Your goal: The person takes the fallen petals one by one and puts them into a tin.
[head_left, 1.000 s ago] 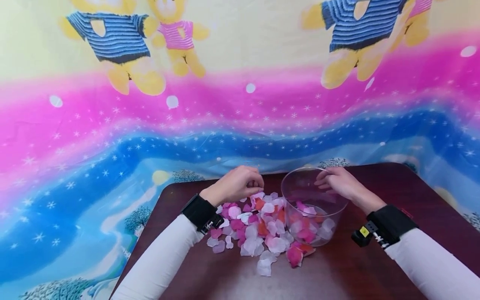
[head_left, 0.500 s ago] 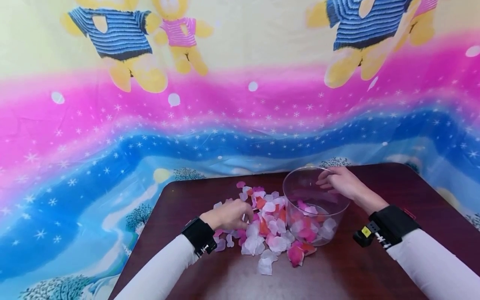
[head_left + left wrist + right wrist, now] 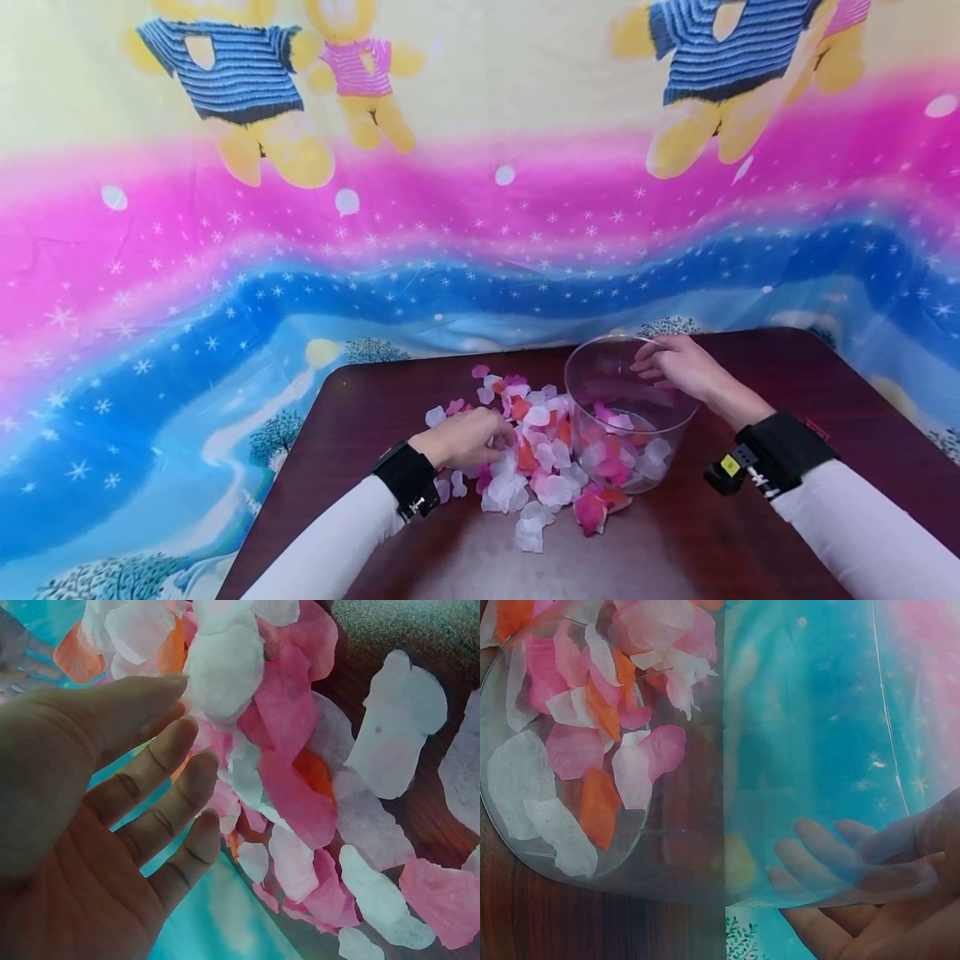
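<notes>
A loose pile of artificial flower petals [image 3: 507, 490], pink, white and orange, lies in the middle of the dark table. My left hand [image 3: 463, 438] is over the pile's left side, fingers loosely bent. In the left wrist view, its thumb and fingertips [image 3: 201, 838] reach to the petals with nothing plainly held between them. My right hand [image 3: 678, 365] holds the rim of a clear plastic tub [image 3: 600, 371], thumb and fingers on either side of its wall. Several petals [image 3: 574, 750] lie on the tub's bottom. The tub stands against the pile's right side.
The dark wooden table [image 3: 420, 542] has rounded far corners. Behind it hangs a printed cloth [image 3: 480, 225] with bears and snowflakes. A few petals [image 3: 530, 533] lie apart at the pile's near edge, and a pink one [image 3: 480, 372] at its far edge.
My left hand has come down from the pile's far edge toward its near left side, then shifted slightly right. The far petals now show. My right hand and the tub stay in place.
</notes>
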Demonstrator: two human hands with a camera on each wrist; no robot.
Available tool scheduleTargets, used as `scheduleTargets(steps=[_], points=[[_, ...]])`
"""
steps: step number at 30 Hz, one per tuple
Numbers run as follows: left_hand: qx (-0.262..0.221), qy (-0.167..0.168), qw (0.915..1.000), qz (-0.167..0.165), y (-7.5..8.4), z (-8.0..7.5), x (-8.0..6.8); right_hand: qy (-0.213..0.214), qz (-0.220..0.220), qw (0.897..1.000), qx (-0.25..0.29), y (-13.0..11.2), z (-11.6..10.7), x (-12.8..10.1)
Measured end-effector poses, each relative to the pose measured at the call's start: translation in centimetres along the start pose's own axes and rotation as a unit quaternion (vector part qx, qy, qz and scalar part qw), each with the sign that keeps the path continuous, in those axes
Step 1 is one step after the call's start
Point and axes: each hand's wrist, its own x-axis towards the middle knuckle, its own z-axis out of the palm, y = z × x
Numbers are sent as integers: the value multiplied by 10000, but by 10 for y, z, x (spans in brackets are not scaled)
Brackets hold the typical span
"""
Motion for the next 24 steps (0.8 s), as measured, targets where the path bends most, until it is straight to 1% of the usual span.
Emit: scheduleTargets(steps=[4,12,18,22,24], points=[[20,29,10000,-21,-2,3,2,32,-22,10000,-12,-1,1,0],[35,37,9999,139,-3,0,3,56,-5,10000,-18,-3,1,0],[42,144,9997,166,-2,-14,-3,51,20,10000,-1,-4,1,0],[135,355,9990,227,-2,-29,-7,71,25,10000,-46,-3,2,0],[237,515,9978,337,-1,-38,-9,69,16,10000,-68,-2,2,-1]])
